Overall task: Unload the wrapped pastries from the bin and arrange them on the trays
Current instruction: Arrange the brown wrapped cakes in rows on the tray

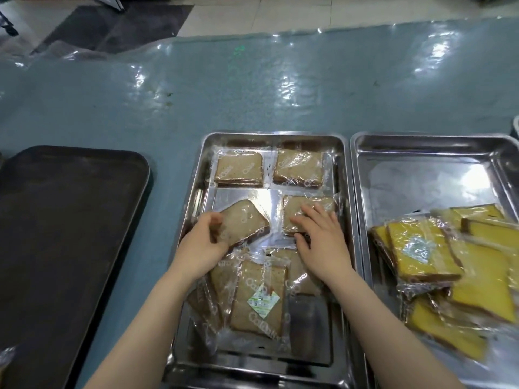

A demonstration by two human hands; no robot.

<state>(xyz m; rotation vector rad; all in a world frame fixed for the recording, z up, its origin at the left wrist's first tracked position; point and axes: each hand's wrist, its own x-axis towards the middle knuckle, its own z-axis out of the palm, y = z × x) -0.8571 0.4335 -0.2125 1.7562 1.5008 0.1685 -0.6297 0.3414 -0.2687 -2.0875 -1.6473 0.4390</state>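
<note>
In the middle tray (pixel 344 175), the left hand (pixel 203 245) pinches a tilted brown cake (pixel 244 224); the right hand (pixel 320 237) lies beside it, fingers spread on another cake (pixel 297 211).

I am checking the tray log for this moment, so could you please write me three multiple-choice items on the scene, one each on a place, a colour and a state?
1. Where do the yellow wrapped pastries lie?
A. dark brown tray
B. right-hand steel tray
C. bare table

2. What colour is the empty flat tray on the left?
A. dark brown
B. white
C. red

3. What is the left hand doing?
A. hanging idle
B. pressing the table
C. gripping a tilted brown wrapped pastry

Answers:
1 B, they are heaped in the right-hand steel tray.
2 A, its surface is dark brown.
3 C, its fingers curl around that pastry's edge, while the right hand rests flat on another brown pastry.
</note>
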